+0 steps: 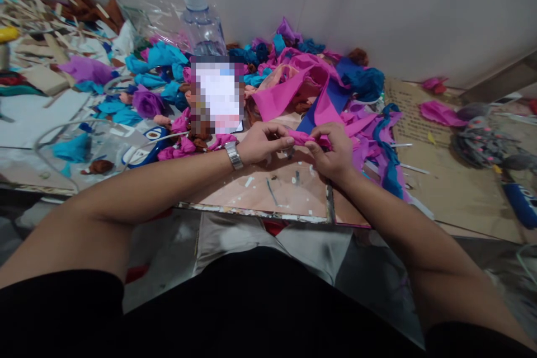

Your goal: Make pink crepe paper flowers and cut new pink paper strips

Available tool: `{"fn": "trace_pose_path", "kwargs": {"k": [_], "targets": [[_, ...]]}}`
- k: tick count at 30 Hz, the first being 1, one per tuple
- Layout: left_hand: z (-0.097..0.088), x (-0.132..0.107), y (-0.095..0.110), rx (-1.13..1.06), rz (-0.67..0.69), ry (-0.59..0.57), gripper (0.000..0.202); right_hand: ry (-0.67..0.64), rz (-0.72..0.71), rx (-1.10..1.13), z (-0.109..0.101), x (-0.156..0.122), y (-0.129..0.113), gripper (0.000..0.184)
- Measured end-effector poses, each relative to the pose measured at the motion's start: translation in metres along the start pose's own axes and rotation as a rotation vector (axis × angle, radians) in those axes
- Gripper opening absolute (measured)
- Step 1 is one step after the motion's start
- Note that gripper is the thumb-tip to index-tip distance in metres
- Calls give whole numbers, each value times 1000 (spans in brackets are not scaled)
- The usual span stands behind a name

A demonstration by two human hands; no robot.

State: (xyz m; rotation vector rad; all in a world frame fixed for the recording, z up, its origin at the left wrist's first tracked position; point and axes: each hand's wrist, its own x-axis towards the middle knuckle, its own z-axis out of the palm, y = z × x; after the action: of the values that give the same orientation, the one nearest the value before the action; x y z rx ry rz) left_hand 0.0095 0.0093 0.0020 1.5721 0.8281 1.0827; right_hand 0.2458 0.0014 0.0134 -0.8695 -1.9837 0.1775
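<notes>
Both hands meet over the front of the table, closed on a twisted piece of pink crepe paper (300, 137). My left hand (268, 142), with a metal watch on its wrist, pinches the left end. At the right end, the thumb and fingers of my right hand (334, 151) grip the same paper. Just behind my hands lie loose pink crepe strips (289, 86) and a dark blue strip (331, 100). A phone (220, 95), its screen blurred out, leans behind my left hand.
A clear bottle (203, 25) with a white cap stands at the back. Heaped crepe-paper flowers (147, 102) in purple, blue and pink spread to the left. Wooden sticks (25, 8) pile at the far left. A cardboard sheet (436, 179) lies right, beside a blue object (520, 204).
</notes>
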Motion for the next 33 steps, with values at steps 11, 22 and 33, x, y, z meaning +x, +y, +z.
{"fn": "trace_pose_path", "kwargs": {"k": [11,22,33], "targets": [[4,-1,-5,25,73,36,47,9,35,6,0,0,0,50],[4,-7,-7,274,332,-126,44,-114,-75,27,5,-2,2,44],[3,-7,-4,123,212,-70,38,-163,-82,14,1,-2,3,38]]}}
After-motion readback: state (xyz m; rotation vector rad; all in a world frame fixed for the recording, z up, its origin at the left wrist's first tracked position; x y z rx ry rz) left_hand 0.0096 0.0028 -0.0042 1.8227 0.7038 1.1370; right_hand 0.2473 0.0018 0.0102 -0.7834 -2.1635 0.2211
